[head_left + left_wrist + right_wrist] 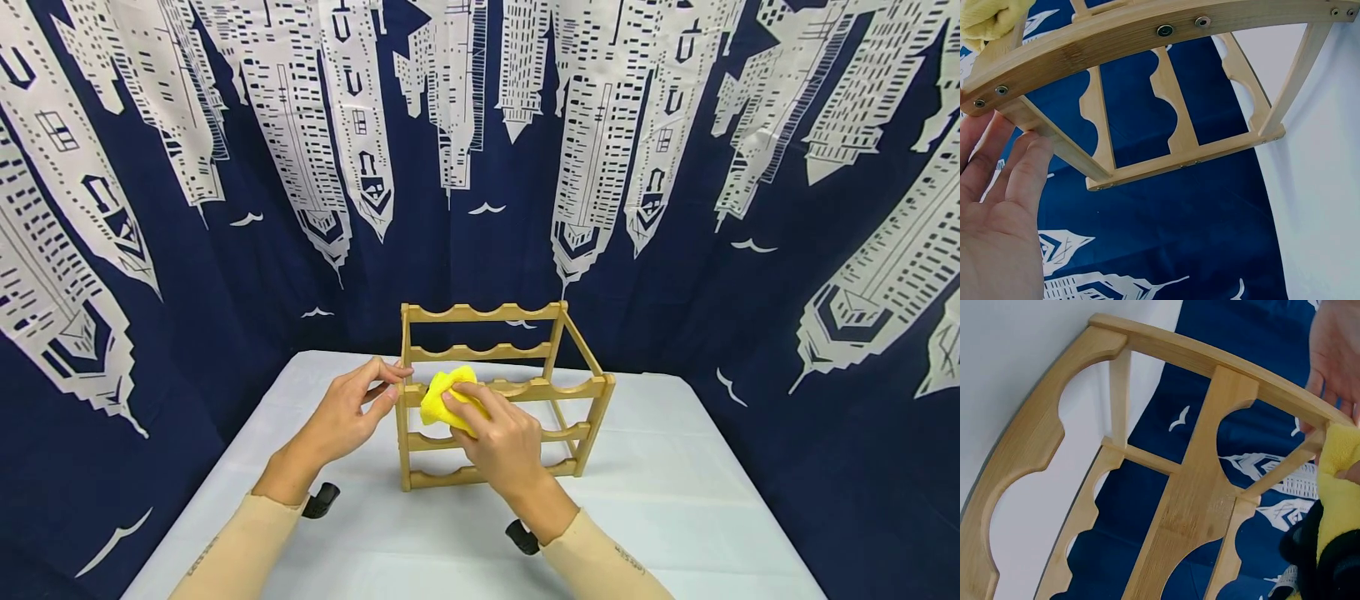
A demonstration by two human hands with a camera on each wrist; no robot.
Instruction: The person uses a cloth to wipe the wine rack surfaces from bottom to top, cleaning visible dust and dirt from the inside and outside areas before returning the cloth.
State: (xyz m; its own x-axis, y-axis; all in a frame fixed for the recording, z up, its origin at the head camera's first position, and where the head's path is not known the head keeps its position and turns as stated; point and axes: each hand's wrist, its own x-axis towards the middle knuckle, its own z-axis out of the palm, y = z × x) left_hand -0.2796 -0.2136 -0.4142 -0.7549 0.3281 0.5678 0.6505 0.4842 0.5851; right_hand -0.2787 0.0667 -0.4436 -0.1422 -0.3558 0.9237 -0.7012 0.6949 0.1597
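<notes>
A light wooden wine rack with scalloped rails stands upright on the table. My right hand grips a bunched yellow cloth against the left part of its upper front rail. At the rack's upper front left corner is my left hand. Its fingers reach the wood there, fairly straight and not wrapped around it. The left wrist view catches the cloth above that corner. In the right wrist view, the cloth sits at the rail's end and most of the right hand is hidden.
A white cloth covers the table under the rack. Behind and at both sides hangs a navy curtain printed with white buildings and birds. Small black devices are worn at both wrists.
</notes>
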